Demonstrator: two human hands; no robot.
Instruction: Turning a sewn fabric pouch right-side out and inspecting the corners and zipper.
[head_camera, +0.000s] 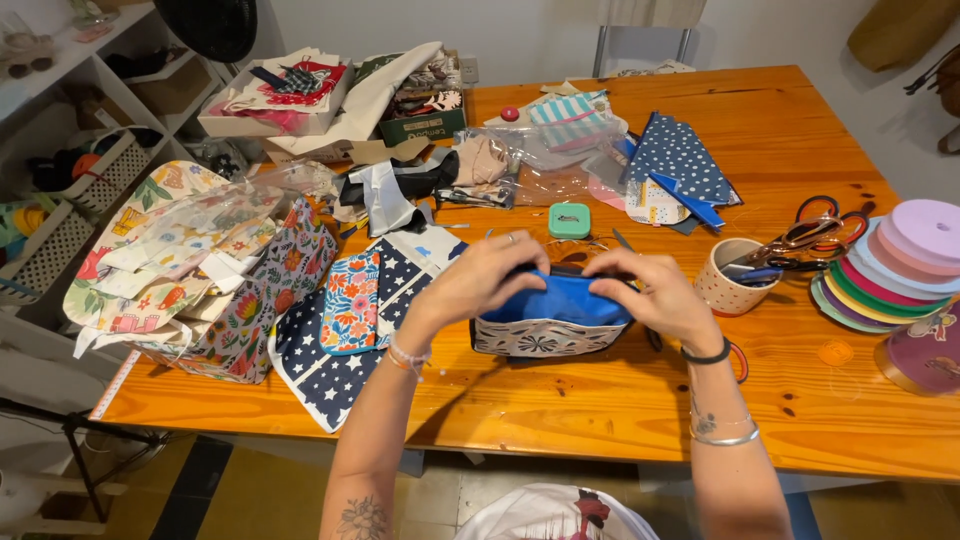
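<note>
A small fabric pouch (552, 322) with a blue lining and a grey-and-white patterned outside stands on the wooden table (620, 400) in front of me. My left hand (487, 277) grips its upper rim on the left side. My right hand (648, 292) grips the rim on the right side. Both hands hold the pouch's mouth between their fingers, a little above the table top. The far edge of the pouch is hidden behind my fingers.
Left of the pouch lie star-print navy cloth (330, 365) and floral fabric pieces (240, 300). A dotted cup (728, 285) with scissors stands to the right, beside a stack of coloured ribbon spools (890, 275). A small teal box (569, 220), dotted blue cloth (680, 155) and cardboard boxes (285, 105) sit farther back.
</note>
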